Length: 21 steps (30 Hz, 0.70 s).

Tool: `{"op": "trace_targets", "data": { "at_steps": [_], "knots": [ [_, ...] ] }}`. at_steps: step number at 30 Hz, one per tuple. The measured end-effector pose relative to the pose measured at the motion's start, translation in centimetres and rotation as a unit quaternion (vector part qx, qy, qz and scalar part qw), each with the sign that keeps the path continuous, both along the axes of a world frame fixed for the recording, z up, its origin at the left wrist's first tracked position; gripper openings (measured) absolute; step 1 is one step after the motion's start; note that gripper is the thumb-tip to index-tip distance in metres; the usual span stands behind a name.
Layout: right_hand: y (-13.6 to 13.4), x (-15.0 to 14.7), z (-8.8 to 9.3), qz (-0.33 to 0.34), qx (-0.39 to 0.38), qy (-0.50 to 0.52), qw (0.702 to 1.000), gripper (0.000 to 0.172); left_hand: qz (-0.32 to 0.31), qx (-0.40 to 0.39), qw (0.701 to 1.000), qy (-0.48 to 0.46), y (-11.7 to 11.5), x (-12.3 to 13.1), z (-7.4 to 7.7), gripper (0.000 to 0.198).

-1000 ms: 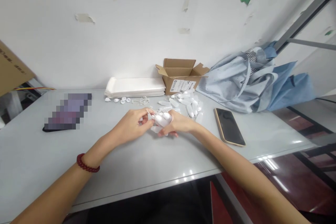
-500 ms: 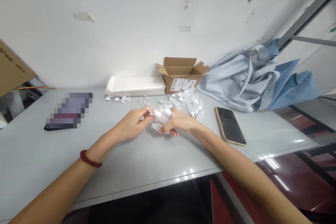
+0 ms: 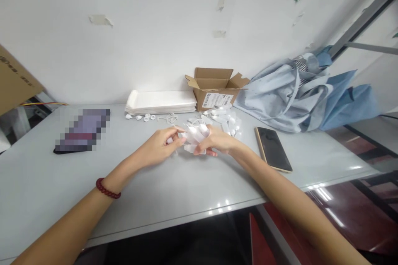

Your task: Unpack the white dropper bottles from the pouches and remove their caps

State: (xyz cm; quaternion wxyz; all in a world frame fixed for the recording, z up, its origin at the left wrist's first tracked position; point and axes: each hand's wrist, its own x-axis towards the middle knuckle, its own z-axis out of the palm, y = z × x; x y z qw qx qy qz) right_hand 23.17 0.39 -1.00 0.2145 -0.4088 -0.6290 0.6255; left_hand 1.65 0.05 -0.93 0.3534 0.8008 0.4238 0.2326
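My right hand [image 3: 217,140] is closed round a bunch of translucent white plastic pieces [image 3: 196,134], held just above the table. Their white ends and thin loops stick up over the thumb. At the bunch's left side my left hand [image 3: 163,145] is closed, thumb and fingers pinching near its edge. A small white part [image 3: 169,140] shows inside the left fingers, its kind unclear. Behind the right hand lies a heap of similar plastic pieces [image 3: 230,122]. Several small white caps [image 3: 146,118] and a tangle of thin white cord [image 3: 171,118] lie further back.
A stack of white sheets or pouches [image 3: 161,101] lies against the wall beside an open cardboard box [image 3: 214,95]. Pale blue fabric bags [image 3: 286,95] slump at right. One phone [image 3: 273,149] lies right, a pixelated dark device [image 3: 82,130] left, on the grey table [image 3: 149,207].
Both hands have shifted slightly right with the bunch. My left fingers have drawn a little away from it, and a small white bit now hangs below them.
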Motion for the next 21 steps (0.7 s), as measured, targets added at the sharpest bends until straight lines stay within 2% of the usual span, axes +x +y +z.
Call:
{"op": "trace_targets", "data": {
  "at_steps": [4,7,10,16,19,21],
  "knots": [
    [-0.1,-0.1,-0.1,0.020,0.007,-0.008,1.000,0.017,0.004,0.002,0.999,-0.034,-0.1,0.4,-0.3,0.030],
    [-0.4,-0.3,0.0,0.029,0.012,0.008,0.999,0.015,0.045,-0.017,0.997,-0.065,-0.2,0.9,-0.8,0.035],
    [-0.4,-0.4,0.1,0.034,0.009,0.003,0.999,0.013,0.080,-0.036,0.995,-0.038,0.0,0.8,-0.8,0.042],
    [-0.4,-0.3,0.2,0.028,0.010,-0.043,0.999,0.018,-0.033,-0.022,0.999,-0.005,0.5,-0.4,0.4,0.031],
    [-0.5,-0.2,0.5,0.043,0.020,-0.068,0.997,0.015,-0.025,-0.034,0.999,-0.018,0.3,-0.2,0.4,0.029],
    [-0.7,-0.3,0.6,0.050,0.035,-0.065,0.996,0.015,0.018,-0.068,0.997,-0.036,0.2,0.3,0.1,0.031]
  ]
}}
